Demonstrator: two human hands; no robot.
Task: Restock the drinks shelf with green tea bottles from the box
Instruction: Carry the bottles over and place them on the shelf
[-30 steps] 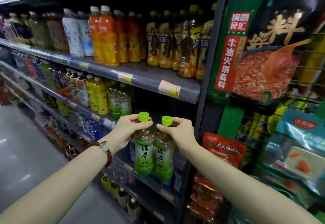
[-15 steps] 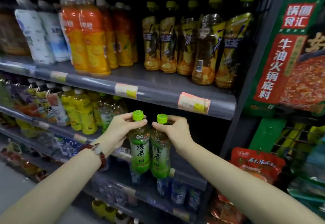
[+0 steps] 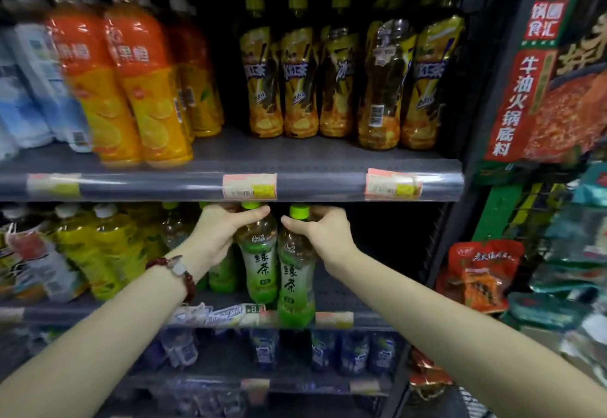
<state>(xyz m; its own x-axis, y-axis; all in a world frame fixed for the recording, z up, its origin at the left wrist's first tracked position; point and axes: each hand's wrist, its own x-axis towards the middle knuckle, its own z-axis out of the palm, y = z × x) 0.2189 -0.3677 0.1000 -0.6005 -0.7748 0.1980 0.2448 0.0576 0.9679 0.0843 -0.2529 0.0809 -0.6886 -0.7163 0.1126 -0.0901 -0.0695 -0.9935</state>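
I hold two green tea bottles with lime-green caps side by side. My left hand grips the neck of the left green tea bottle, whose base is over the middle shelf. My right hand grips the neck of the right green tea bottle, which hangs at the shelf's front edge. Both caps sit just under the upper shelf's front rail. More green bottles stand on the shelf behind my left hand. The box is not in view.
Yellow drink bottles fill the middle shelf's left part; its right part is dark. The upper shelf carries orange juice bottles and iced tea bottles. Snack packets hang on a rack at the right. Blue-labelled bottles stand below.
Both hands have carried the two bottles forward and up to the middle shelf's opening. The view has closed in on the shelves.
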